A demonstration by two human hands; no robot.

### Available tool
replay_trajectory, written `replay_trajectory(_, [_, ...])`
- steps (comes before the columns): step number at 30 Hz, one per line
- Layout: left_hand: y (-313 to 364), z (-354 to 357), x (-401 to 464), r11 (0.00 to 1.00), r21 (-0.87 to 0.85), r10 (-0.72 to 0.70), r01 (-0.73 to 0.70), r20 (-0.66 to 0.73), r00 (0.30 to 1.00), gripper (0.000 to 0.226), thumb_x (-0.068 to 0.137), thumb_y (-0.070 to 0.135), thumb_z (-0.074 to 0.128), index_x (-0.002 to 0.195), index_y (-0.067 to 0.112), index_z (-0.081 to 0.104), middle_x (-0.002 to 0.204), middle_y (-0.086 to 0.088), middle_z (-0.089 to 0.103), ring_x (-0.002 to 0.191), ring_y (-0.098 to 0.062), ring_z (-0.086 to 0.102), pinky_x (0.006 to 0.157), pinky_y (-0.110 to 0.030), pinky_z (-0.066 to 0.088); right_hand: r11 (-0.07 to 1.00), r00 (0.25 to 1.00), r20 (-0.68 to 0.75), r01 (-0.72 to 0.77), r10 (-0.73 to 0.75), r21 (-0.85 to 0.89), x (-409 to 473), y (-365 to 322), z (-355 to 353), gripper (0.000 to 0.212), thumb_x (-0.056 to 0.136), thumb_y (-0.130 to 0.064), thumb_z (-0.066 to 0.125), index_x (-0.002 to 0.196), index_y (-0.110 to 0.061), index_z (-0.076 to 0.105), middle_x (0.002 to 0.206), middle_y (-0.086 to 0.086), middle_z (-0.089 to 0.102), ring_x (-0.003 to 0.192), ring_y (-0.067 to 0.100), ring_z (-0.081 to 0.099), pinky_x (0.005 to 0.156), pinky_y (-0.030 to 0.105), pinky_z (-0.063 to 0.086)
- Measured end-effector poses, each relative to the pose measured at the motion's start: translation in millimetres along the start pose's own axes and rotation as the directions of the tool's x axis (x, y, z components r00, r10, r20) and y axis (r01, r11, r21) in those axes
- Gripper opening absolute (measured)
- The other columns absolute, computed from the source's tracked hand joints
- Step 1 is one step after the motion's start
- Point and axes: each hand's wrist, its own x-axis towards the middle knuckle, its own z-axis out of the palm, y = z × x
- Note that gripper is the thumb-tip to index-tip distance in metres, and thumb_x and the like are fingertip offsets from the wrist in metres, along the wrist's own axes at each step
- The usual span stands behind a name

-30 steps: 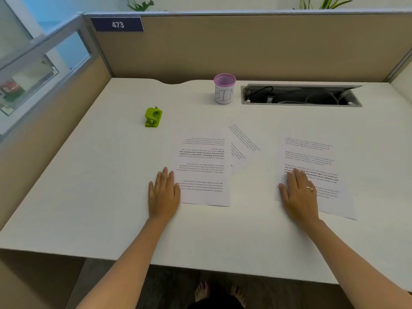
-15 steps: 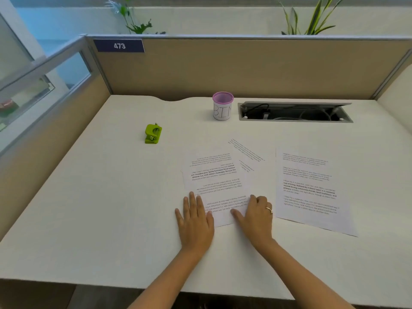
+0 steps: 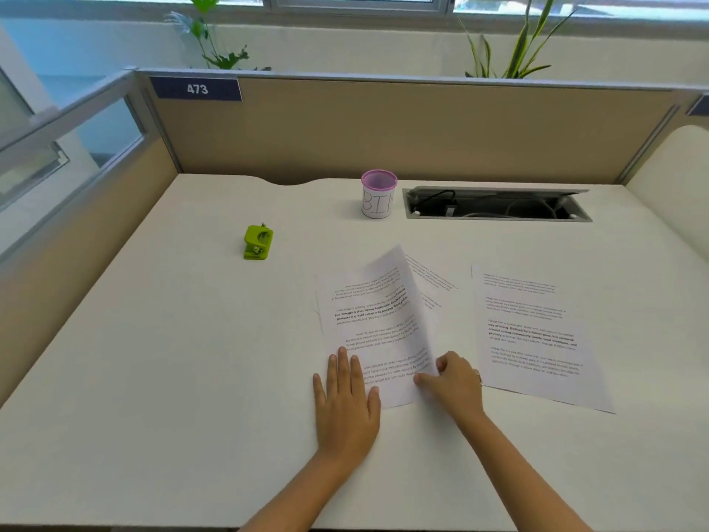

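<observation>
Cubicle desk (image 3: 192,359) with a white top, tan partition (image 3: 383,128) behind it, a "473" tag (image 3: 196,89) and a couple of plants (image 3: 514,44) poking up over the back.

Your left hand (image 3: 345,401) is lying flat with the fingers straight. It's pressing the near left corner of the printed sheet (image 3: 364,320) onto the desk, so it's pinning, not gripping. Your right hand (image 3: 454,382) has thumb and fingers curled onto the near right edge of that same sheet, pinching it. That side is raised off the desk, so the page curves up along its right edge with the far right corner in the air.

The sheet sits right in front of you, a bit right of centre, and its text is upside down from your side. Past the raised edge you can see part of another page (image 3: 433,280) lying skewed on the desk. A second full sheet (image 3: 537,339) lies flat just to the right of your right hand.

Further back there's a green hole punch (image 3: 258,243) off to the left, well apart from the papers. By the back edge is a pink-rimmed cup marked "BIN" (image 3: 378,195), with an open cable tray (image 3: 495,204) just right of it.
</observation>
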Motion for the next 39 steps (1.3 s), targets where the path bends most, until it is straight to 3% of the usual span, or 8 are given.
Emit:
replay_trajectory(6, [4.1,-12.7,14.5,0.959,-0.241,0.142,-0.147,-0.040,0.989,0.066,0.097,0.039,0.030,0.149,0.017,-0.006,0.154,0.000,-0.019,0.147,-0.023,-0.011,0.116,-0.043,-0.011,0.944,0.988,-0.076,0.148,-0.132,0.293,1.7,2.5,-18.7,0.010,0.078,-0.011,0.066,0.075,-0.010,0.057,0.074,0.006,0.063,0.068,0.019,0.057,0.057,0.025,0.043])
replay_trajectory(11, [28.8,-81.0,63.5,0.919,-0.100,0.322,-0.381,-0.365,0.874,0.081,0.081,0.024,0.066,0.147,0.004,0.023,0.155,-0.020,0.020,0.143,-0.039,0.016,0.111,-0.055,0.017,0.884,0.921,-0.239,0.369,-0.307,0.287,19.1,-14.7,-67.8,0.028,0.075,0.002,0.072,0.069,-0.024,0.062,0.071,-0.011,0.068,0.066,-0.008,0.061,0.060,0.004,0.043])
replay_trajectory(15, [40.3,-135.0,102.5,0.935,0.079,0.353,-0.346,-0.303,0.885,0.086,0.083,0.049,0.058,0.150,0.023,0.011,0.159,-0.011,0.013,0.146,-0.035,0.002,0.111,-0.053,-0.010,0.795,0.813,-0.234,0.576,-0.534,0.188,34.8,-45.1,-120.5,0.025,0.078,0.004,0.072,0.076,-0.021,0.067,0.076,-0.008,0.070,0.071,0.004,0.066,0.066,0.018,0.052])
replay_trajectory(20, [39.5,-162.2,115.5,0.895,-0.049,0.385,-0.443,-0.418,0.823,0.019,0.088,0.034,0.058,0.104,0.028,0.068,0.100,0.004,0.075,0.094,-0.018,0.069,0.105,-0.052,0.030,0.645,0.663,-0.210,0.748,-0.719,0.154,47.1,-83.3,-171.1,0.005,0.086,-0.011,0.065,0.089,-0.009,0.069,0.085,-0.004,0.069,0.078,0.007,0.066,0.060,0.015,0.054])
replay_trajectory(22, [35.7,-161.6,119.5,0.868,-0.175,0.356,-0.465,-0.435,0.827,0.012,0.091,0.024,0.057,0.092,0.024,0.068,0.086,0.007,0.074,0.072,-0.013,0.067,0.076,-0.030,0.053,0.662,0.693,-0.216,0.721,-0.688,0.204,56.8,-90.0,-178.5,0.014,0.089,-0.022,0.062,0.097,-0.011,0.067,0.090,-0.009,0.069,0.081,0.005,0.067,0.061,0.015,0.055])
replay_trajectory(25, [28.1,-147.1,130.2,0.892,-0.287,0.217,-0.350,-0.408,0.887,0.013,0.093,0.021,0.053,0.085,0.022,0.063,0.077,0.010,0.067,0.061,-0.009,0.057,0.048,-0.014,0.038,0.765,0.785,-0.239,0.615,-0.572,0.191,81.3,-77.4,-170.5,0.021,0.093,-0.031,0.056,0.106,-0.016,0.064,0.097,-0.008,0.068,0.082,0.006,0.066,0.064,0.017,0.051])
replay_trajectory(32, [-0.4,-68.6,144.7,0.721,-0.680,-0.170,0.132,0.010,0.985,0.012,0.090,0.021,0.058,0.092,0.012,0.066,0.087,-0.003,0.070,0.082,-0.023,0.066,0.066,-0.029,0.051,0.960,0.995,-0.075,0.046,-0.069,-0.275,122.2,41.3,-110.0,0.054,0.097,-0.046,0.037,0.127,-0.004,0.051,0.137,0.017,0.050,0.133,0.041,0.035,0.104,0.052,0.036])
replay_trajectory(39, [0.4,-35.0,143.0,0.403,-0.855,-0.144,0.326,0.293,0.945,0.014,0.093,0.017,0.057,0.104,0.019,0.066,0.107,-0.004,0.071,0.092,-0.018,0.070,0.083,-0.037,0.057,0.843,0.983,-0.098,0.077,-0.152,-0.533,123.7,85.5,-93.3,0.061,0.097,-0.046,0.036,0.146,-0.011,0.030,0.158,0.013,0.021,0.143,0.039,0.018,0.113,0.054,0.020])
